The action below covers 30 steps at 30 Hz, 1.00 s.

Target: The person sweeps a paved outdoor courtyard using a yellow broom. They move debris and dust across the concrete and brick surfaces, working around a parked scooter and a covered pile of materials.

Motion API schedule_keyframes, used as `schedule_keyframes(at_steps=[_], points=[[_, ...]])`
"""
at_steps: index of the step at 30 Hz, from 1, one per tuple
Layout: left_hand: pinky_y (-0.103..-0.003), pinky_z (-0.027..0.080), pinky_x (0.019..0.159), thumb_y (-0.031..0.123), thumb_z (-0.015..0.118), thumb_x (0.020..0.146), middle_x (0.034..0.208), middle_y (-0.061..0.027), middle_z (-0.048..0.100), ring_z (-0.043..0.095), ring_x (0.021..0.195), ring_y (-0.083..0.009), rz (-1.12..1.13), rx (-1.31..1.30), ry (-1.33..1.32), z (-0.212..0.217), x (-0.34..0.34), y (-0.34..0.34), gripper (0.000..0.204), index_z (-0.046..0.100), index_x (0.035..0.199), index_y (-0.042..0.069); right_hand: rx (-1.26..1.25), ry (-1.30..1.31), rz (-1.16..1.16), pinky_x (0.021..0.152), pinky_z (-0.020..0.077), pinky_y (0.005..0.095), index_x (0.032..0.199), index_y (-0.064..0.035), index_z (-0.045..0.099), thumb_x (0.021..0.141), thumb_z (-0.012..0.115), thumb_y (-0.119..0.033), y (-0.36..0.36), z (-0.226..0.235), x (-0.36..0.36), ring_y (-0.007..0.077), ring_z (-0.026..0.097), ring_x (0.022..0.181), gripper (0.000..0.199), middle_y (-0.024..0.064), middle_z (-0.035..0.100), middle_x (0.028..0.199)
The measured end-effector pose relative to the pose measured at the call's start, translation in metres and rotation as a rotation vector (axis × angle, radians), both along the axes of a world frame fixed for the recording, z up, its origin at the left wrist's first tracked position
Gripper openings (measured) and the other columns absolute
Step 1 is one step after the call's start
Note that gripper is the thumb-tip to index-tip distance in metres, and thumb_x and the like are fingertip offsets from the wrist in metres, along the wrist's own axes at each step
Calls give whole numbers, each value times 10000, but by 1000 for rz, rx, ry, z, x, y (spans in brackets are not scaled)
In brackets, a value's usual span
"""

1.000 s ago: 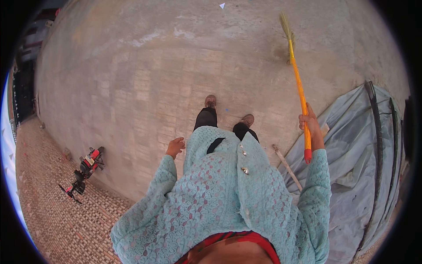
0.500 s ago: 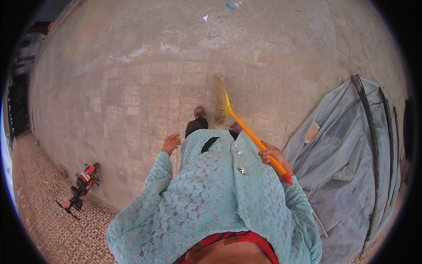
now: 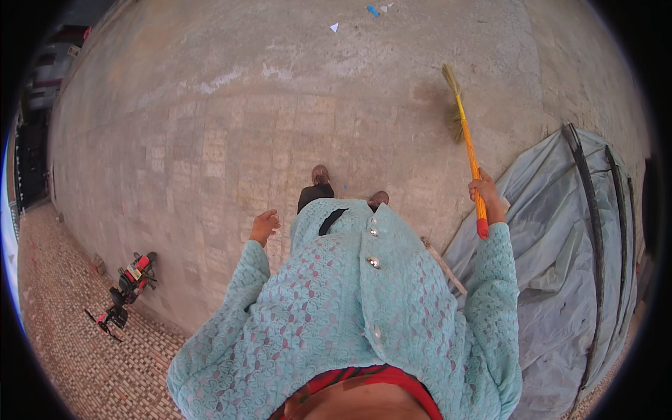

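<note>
My right hand (image 3: 484,190) is wrapped round the orange handle of a broom (image 3: 471,150), near its red end cap. The broom points away from me, and its yellowish bristles are at the far end, over the paving to the right of my feet. Whether the bristles touch the ground I cannot tell. On the other side, my left hand (image 3: 264,225) hangs beside my pale blue knitted cardigan, with nothing in it and its fingers loosely bent and apart.
Grey sheeting (image 3: 539,259) with dark strips (image 3: 586,210) across it covers the right side. A small stick (image 3: 445,267) lies beside its near edge. Far ahead are a white scrap (image 3: 334,28) and a blue scrap (image 3: 373,11). A red and black motorbike (image 3: 129,280) stands at lower left.
My right hand has swung the broom outward to the right and forward, away from my feet. My left hand has shifted slightly left.
</note>
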<state>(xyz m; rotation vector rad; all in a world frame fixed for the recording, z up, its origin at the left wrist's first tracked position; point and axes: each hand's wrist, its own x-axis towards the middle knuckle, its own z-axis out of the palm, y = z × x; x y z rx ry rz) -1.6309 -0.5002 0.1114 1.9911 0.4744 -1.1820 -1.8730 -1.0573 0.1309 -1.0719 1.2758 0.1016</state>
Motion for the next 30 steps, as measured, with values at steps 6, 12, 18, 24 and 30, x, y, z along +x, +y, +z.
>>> schedule_keyframes(at_steps=[6,12,18,24,30], points=[[-255,395,502,133,509,709,777,-19,564,542,635,-114,53,4,26,-17,-7,1,400,494,1100,51,28,-80,-95,346,358,228,1317,-130,101,640,481,53,70,65,-33,104,419,410,798,44,456,604],[-258,396,498,126,502,702,795,-30,570,549,648,-121,-13,40,43,-18,-8,-4,401,496,1096,51,532,-212,-313,360,333,207,1281,-182,194,658,466,76,104,84,-73,85,375,410,728,82,443,668],[-270,400,517,144,507,722,812,-40,574,553,659,-132,24,-5,-6,-11,1,-5,390,491,1101,52,513,-57,-159,351,337,215,1279,-129,152,670,476,81,60,-1,-89,101,400,401,721,70,422,598],[-270,398,493,157,508,742,778,-37,569,550,625,-136,72,102,28,-9,-37,22,368,496,1094,52,27,92,79,345,359,228,1305,-78,102,654,483,58,8,-27,-16,111,415,391,766,41,427,538],[-258,373,439,132,502,737,718,-30,557,534,568,-124,165,24,49,-35,-69,32,364,493,1090,41,-109,-68,82,343,362,250,1310,-84,73,660,458,69,25,5,59,127,432,406,771,40,437,534]])
